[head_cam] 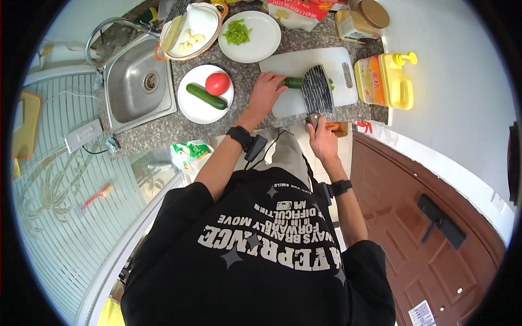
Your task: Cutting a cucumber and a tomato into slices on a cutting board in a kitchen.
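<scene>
On the white cutting board (pixel 285 106), my left hand (pixel 267 87) grips the left end of a dark green cucumber (pixel 293 83). My right hand (pixel 323 136) is shut on the handle of a kitchen cleaver (pixel 317 89), whose broad patterned blade stands over the cucumber's right part. Small green bits (pixel 331 83) show just right of the blade; what lies beneath it is hidden. Left of the board, a white plate (pixel 195 110) holds a red tomato (pixel 217 84) and another cucumber (pixel 206 97). Behind, a second white plate (pixel 261 42) bears chopped green pieces (pixel 237 32).
A steel sink (pixel 138 93) lies at the left, beside an orange-handled dish (pixel 204 48) with garlic cloves (pixel 190 41). A yellow pump jug (pixel 385 81) stands right of the board, near the wall. Behind it are a lidded jar (pixel 361 20) and a food bag (pixel 297 14).
</scene>
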Available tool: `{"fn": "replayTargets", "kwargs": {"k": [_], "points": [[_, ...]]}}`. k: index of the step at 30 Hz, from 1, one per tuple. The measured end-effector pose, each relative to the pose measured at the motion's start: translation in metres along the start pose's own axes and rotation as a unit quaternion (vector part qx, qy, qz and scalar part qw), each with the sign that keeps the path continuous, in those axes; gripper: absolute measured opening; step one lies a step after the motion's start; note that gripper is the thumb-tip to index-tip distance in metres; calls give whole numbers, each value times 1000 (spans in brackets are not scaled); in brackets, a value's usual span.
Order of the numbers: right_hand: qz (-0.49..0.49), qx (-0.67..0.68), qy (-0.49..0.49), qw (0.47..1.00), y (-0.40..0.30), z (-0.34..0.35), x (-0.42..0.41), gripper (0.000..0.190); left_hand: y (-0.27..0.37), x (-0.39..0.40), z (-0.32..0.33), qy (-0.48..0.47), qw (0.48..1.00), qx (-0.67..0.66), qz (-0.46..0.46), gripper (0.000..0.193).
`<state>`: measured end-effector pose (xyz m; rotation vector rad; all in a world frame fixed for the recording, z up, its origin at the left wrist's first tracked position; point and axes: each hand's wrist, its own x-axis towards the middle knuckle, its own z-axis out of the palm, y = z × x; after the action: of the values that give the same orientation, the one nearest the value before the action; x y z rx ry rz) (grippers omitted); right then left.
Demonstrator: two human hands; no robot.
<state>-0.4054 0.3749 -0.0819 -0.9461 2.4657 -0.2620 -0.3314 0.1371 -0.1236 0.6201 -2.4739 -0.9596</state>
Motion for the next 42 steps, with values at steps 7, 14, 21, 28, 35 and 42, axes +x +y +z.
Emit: {"fn": "replayTargets", "kwargs": {"k": [7,14,21,28,35,42], "points": [[-56,120,218,967,-21,-64,-13,41,2,-5,-1,6,1000,14,-7,32],[-8,19,2,1000,-1,22,-5,44,-3,-1,-8,-43,999,-16,-10,41],[-14,-8,-1,1000,-4,7,4,43,3,8,-3,-47,998,-32,-1,42],[-24,43,127,991,5,-47,-4,35,10,7,8,-42,999,17,-21,32],[-93,180,284,937,-12,-67,-15,31,13,3,15,19,998,5,-53,37],[-14,-10,34,999,-8,2,10,36,23,-1,-19,49,994,-21,-97,24]]}}
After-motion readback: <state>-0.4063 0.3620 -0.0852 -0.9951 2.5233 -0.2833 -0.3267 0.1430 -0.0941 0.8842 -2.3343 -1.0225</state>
